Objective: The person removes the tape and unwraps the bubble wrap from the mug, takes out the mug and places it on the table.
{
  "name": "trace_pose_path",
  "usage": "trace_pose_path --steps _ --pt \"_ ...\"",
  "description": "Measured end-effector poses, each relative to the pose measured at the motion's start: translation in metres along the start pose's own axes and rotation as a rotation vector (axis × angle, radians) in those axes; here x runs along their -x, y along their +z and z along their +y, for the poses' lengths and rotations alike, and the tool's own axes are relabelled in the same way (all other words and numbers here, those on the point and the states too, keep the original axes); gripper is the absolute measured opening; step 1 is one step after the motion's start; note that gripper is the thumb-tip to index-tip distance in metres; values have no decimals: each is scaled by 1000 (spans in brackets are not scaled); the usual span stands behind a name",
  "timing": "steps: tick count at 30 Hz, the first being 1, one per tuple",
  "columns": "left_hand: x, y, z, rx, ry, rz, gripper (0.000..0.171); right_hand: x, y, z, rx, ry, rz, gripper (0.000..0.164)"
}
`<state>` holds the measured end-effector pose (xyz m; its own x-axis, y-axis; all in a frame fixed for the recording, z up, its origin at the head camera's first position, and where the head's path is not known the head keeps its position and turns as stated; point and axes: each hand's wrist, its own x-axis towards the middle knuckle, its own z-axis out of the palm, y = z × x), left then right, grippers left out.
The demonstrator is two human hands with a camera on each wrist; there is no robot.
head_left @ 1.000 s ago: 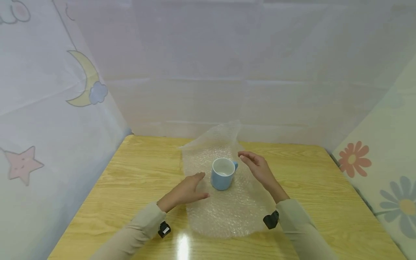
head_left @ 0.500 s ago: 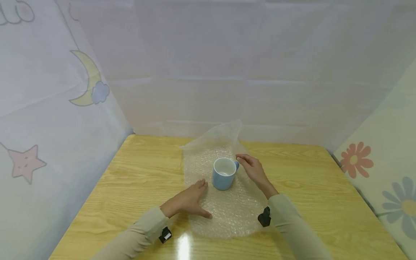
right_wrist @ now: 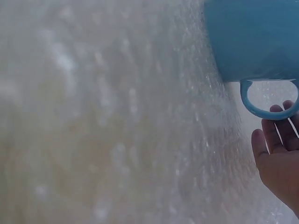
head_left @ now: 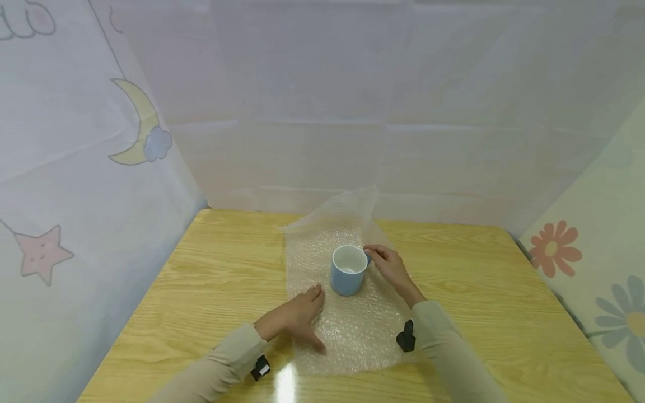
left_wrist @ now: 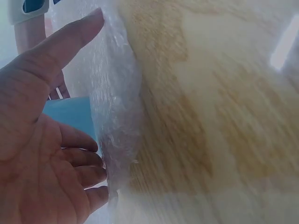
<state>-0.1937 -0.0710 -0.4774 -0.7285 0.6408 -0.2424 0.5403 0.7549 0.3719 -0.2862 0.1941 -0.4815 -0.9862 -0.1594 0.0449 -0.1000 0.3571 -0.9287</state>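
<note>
A light-blue mug (head_left: pixel 346 275) with a white inside stands upright on a sheet of bubble wrap (head_left: pixel 347 336). My right hand (head_left: pixel 392 268) holds the mug's handle from the right. In the right wrist view, fingertips of the right hand (right_wrist: pixel 285 144) reach behind the handle (right_wrist: pixel 254 108) and show through its loop. My left hand (head_left: pixel 298 314), thumb and fingers spread, rests on the wrap's left part, apart from the mug. In the left wrist view, that hand's fingertips (left_wrist: pixel 96 198) are down at the bubble wrap (left_wrist: pixel 119 93).
The wrap lies on a yellow wood-grain table (head_left: pixel 221 268); its far end rises toward the back wall sheet (head_left: pixel 322 140). Printed sheets stand at both sides, with a moon (head_left: pixel 138 123) on the left and flowers (head_left: pixel 554 249) on the right.
My right hand has come left and toward me onto the mug's handle. My left hand has moved down from beside the mug onto the wrap, thumb spreading. The mug stays put.
</note>
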Motion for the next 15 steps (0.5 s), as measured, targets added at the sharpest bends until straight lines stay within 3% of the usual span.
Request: trace_pose_path --steps 4,11,15 --pt "0 2 2 -16 -19 -10 123 -1 2 1 -13 -7 -25 39" --pt "0 2 4 -36 -24 -4 123 -3 0 6 -84 -51 -160 36" --pt "-1 3 3 -58 -26 -4 123 -7 0 16 -80 -63 -168 36"
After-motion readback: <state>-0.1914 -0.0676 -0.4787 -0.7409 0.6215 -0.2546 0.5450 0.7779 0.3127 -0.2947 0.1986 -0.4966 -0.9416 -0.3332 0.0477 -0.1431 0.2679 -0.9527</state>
